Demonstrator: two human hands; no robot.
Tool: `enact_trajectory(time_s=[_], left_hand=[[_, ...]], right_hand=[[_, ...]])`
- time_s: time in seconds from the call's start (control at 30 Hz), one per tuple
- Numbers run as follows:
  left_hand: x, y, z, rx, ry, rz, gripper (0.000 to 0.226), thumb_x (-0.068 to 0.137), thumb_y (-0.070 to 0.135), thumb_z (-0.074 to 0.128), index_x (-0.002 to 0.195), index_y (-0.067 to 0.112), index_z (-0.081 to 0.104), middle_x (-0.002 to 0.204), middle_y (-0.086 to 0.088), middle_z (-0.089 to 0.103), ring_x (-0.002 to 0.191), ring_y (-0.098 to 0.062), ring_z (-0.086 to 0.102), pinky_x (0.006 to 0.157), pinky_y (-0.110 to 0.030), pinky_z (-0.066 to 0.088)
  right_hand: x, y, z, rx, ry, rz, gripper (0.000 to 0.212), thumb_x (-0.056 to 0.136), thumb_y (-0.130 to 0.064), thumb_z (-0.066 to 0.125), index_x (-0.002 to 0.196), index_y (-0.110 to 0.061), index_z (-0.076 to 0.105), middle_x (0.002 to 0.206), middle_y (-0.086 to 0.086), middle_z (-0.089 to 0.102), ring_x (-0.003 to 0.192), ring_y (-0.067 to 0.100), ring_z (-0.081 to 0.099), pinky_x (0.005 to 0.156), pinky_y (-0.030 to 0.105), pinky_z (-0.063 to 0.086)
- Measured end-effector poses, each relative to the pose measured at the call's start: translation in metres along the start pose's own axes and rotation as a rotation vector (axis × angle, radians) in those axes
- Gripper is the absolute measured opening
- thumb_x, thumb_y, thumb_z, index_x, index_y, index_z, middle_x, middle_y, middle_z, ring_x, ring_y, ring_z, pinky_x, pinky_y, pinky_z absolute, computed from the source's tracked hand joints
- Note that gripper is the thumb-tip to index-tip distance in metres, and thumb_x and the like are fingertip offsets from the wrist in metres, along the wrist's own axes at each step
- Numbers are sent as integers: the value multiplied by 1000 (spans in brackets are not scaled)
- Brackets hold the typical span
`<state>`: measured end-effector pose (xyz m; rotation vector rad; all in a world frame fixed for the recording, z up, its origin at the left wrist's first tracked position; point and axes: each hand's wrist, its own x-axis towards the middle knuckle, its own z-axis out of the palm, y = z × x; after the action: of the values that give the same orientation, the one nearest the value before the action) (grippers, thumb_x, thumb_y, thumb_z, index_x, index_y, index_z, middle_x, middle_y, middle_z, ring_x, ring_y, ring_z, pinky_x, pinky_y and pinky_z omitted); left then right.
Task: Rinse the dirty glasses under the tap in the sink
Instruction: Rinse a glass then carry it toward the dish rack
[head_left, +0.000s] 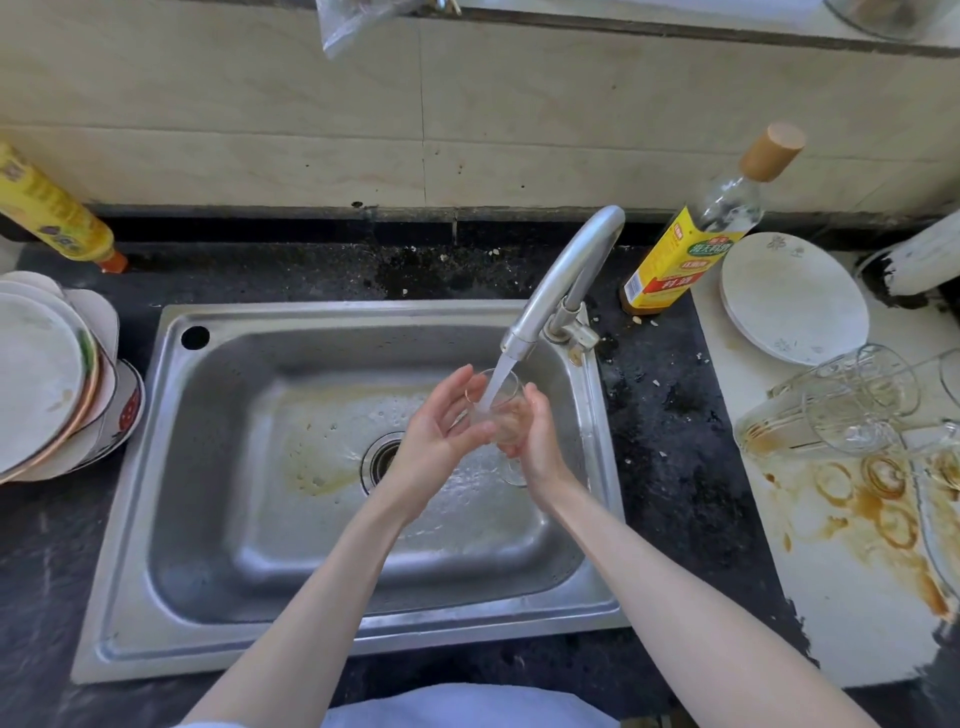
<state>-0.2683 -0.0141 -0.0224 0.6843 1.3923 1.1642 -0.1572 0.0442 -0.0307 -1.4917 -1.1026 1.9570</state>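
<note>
At frame centre I hold one glass (501, 410) under the tap (563, 280), above the sink (218, 467). My right hand (535, 441) grasps it; my left hand (441, 421) cups it, fingers relaxed. At least three more glasses (841, 400) lie at right, beside two stacked plates (792, 296).

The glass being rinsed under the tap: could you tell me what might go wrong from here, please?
1. The glass is wet, gripped by the right hand with the left hand only cupped against it; it could slip and break in the steel sink.
2. The other glasses lie tipped and crowded on the stained board; reaching for one may knock another.
</note>
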Motion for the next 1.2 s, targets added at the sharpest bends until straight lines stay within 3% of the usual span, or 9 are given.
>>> enact_trajectory(time_s=[0.1, 0.2, 0.4, 0.77, 0.83, 0.9, 1.0, 1.1, 1.2], left_hand=[[-2, 0, -3, -8, 39, 19, 67, 78, -8, 66, 136, 13, 41, 130, 0, 55, 118, -4, 53, 103, -23, 41], [-4, -1, -4, -25, 85, 35, 66, 75, -10, 68, 132, 15, 44, 128, -4, 57, 118, -6, 54, 103, -23, 41], [-8, -5, -6, -28, 74, 48, 66, 75, -7, 69, 130, 20, 45, 129, -2, 56, 118, -4, 53, 103, -24, 42], [-12, -11, -6, -22, 70, 33, 63, 78, 1, 69, 133, 19, 43, 128, 5, 56, 118, -3, 52, 99, -22, 44], [-13, -15, -9, -24, 52, -18, 50, 86, 8, 62, 132, 20, 45, 123, 11, 59, 112, 3, 55, 95, -19, 45], [-12, -23, -13, -106, 18, -122, 24, 94, 14, 52, 116, 16, 57, 107, 8, 68, 99, -2, 63, 95, -24, 47], [-9, -36, -12, -307, -61, -386, 29, 97, 22, 45, 107, 1, 60, 99, -12, 71, 95, -20, 67, 95, -34, 50], [-12, -42, 3, -364, 2, -559, 27, 97, 24, 45, 90, 1, 57, 81, -12, 66, 80, -19, 67, 76, -28, 54], [-13, -46, 14, -458, 66, -612, 21, 95, 22, 49, 90, 2, 53, 88, -15, 59, 84, -22, 61, 76, -32, 53]], right_hand=[[0, 1, 3, -7, -40, -11, 53, 100, -34, 14, 88, -9, 60, 49, -11, 58, 41, -1, 43, 49, 20, 26], [-2, -2, 6, -21, -54, -20, 52, 101, -30, 14, 73, -13, 53, 47, -12, 57, 41, -3, 46, 47, 15, 31], [-5, -2, 8, -25, -44, -13, 55, 101, -28, 11, 77, -19, 59, 49, -13, 59, 42, -5, 48, 46, 12, 33], [-9, -5, 6, -36, -120, 25, 55, 102, -29, 9, 84, -13, 59, 41, -13, 54, 37, -4, 47, 38, 8, 33], [-8, -6, 7, -204, -104, 95, 56, 102, -40, 10, 88, -15, 58, 48, -10, 55, 37, 0, 41, 38, 14, 29], [-6, -9, 6, -406, -125, 238, 58, 99, -52, 10, 94, -16, 55, 66, 3, 56, 42, 8, 35, 40, 19, 26], [-4, -18, 3, -623, -216, 490, 55, 99, -51, 12, 106, -6, 44, 76, 13, 51, 47, 11, 34, 41, 20, 26], [-2, -21, -3, -784, -230, 569, 54, 101, -44, 14, 127, -2, 36, 77, 13, 51, 47, 12, 41, 39, 20, 30], [0, -16, -7, -854, -206, 593, 54, 101, -43, 16, 141, -8, 22, 86, 17, 55, 48, 13, 45, 41, 21, 34]])
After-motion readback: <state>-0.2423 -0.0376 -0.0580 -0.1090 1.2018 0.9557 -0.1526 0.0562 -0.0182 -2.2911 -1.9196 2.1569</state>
